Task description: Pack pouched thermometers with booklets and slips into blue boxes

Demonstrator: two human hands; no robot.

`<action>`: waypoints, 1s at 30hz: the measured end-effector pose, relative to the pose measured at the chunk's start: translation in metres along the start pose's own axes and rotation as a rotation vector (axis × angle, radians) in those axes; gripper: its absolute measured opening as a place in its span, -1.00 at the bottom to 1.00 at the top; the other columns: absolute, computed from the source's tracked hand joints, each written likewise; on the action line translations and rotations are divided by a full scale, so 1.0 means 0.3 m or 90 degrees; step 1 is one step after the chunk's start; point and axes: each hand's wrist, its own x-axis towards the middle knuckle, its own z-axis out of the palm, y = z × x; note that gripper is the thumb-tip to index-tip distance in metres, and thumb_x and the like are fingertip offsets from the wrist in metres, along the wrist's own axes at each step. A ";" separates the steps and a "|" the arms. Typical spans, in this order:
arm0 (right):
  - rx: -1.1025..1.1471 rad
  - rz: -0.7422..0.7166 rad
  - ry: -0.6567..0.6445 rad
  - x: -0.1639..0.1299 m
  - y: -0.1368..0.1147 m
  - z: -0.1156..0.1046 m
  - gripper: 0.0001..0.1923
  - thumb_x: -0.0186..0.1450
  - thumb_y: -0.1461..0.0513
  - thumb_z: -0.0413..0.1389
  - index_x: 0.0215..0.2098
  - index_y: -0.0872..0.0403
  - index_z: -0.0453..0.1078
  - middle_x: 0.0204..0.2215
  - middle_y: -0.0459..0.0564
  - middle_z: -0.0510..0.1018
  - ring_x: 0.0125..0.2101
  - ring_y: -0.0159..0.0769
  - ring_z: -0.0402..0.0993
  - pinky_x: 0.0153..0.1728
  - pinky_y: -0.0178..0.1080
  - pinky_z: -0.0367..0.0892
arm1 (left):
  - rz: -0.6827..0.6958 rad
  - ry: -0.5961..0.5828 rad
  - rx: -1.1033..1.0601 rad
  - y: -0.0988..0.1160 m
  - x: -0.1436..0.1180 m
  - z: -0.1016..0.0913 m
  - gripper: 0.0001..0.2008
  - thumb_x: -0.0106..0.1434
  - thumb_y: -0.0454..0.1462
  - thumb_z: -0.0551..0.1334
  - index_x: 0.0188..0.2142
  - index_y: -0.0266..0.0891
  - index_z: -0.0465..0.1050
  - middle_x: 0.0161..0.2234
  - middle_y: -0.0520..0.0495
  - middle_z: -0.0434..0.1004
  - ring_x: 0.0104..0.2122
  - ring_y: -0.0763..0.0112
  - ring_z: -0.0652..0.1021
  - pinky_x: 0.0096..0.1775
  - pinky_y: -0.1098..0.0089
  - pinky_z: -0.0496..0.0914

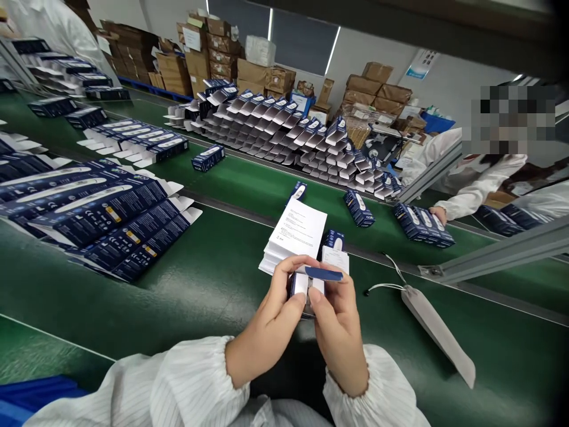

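Both my hands hold a small dark blue carton (299, 286) low in the middle of the view, its white end flap and a blue flap (323, 273) standing open. My left hand (269, 326) grips its left side with the fingers curled over the top. My right hand (338, 332) holds its right side, thumb against the flap. Just beyond my hands lies a stack of white leaflets (296, 234) on the green belt (213, 279), with another blue carton (334, 240) beside it.
Flat blue cartons (102, 213) are piled at the left and stacked in rows (306, 139) across the belt. A grey pouch with a cord (438, 332) lies at the right. A person's hand (439, 214) rests by cartons at the far right. Brown boxes fill the back.
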 end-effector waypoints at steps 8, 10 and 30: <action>-0.287 -0.236 -0.250 0.065 -0.077 -0.150 -0.50 0.23 0.01 0.21 0.09 -0.03 0.31 0.14 0.12 0.30 0.12 0.01 0.24 0.09 0.08 0.24 | 0.339 -0.070 0.438 0.009 0.024 -0.140 -0.75 0.22 -0.27 0.26 -0.09 -0.06 0.39 -0.07 -0.01 0.46 0.09 0.25 0.31 0.13 0.16 0.23; -0.310 -0.246 -0.254 0.061 -0.085 -0.165 -0.45 0.26 0.01 0.18 0.16 -0.02 0.27 0.18 0.12 0.25 0.14 0.02 0.21 0.11 0.09 0.22 | 0.359 -0.086 0.475 0.005 0.019 -0.157 -0.65 0.18 -0.20 0.30 -0.03 -0.07 0.37 -0.02 -0.04 0.45 0.11 0.23 0.31 0.12 0.16 0.26; -0.313 -0.295 -0.130 0.004 -0.043 -0.117 -0.55 0.31 0.41 0.08 0.13 -0.03 0.29 0.11 0.04 0.35 0.11 -0.09 0.26 0.11 0.04 0.24 | 0.229 -0.073 0.343 -0.002 -0.017 -0.117 -0.70 0.30 -0.36 0.14 0.01 -0.07 0.36 0.06 -0.04 0.34 -0.06 0.42 0.48 -0.28 0.50 0.50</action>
